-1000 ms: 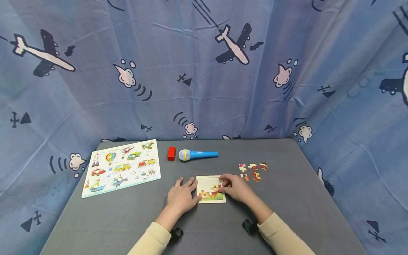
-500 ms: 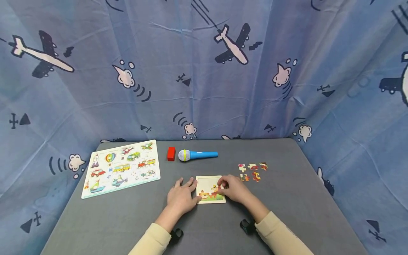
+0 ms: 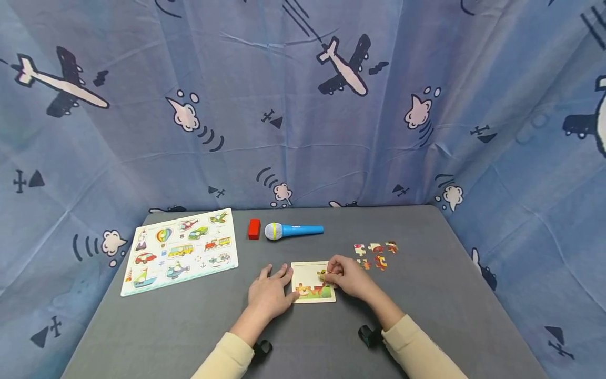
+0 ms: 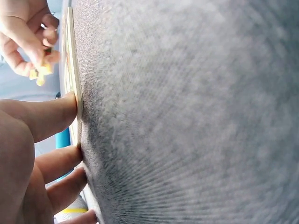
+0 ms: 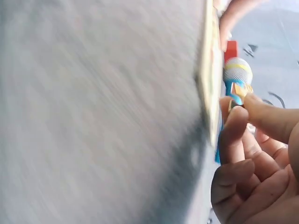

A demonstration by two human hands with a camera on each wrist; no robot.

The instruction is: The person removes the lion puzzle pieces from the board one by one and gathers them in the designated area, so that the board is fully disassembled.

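Note:
A small wooden jigsaw tray (image 3: pixel 307 267) lies flat on the grey table, with joined pieces (image 3: pixel 312 292) along its near side. My left hand (image 3: pixel 268 293) rests at the tray's left side, fingers extended, the thumb touching the near left edge. Between thumb and fingertips my right hand (image 3: pixel 351 276) pinches a yellowish jigsaw piece (image 4: pixel 41 73), held just above the tray's right part. In the right wrist view this piece (image 5: pixel 239 89) stands clear of the tray's edge, partly covered by the fingers. Several loose jigsaw pieces (image 3: pixel 375 247) lie to the right, one partly behind the right hand.
Behind the tray lie a blue toy microphone (image 3: pixel 303 230) and a red block (image 3: pixel 254 229). A picture board of vehicles (image 3: pixel 182 250) lies at the left on the grey table (image 3: pixel 189 326). A blue curtain (image 3: pixel 303 131) hangs along the table's back and sides.
My right hand moved slightly left over the tray, then back right, lifting the pinched jigsaw piece off the placed ones. My left hand has stayed still.

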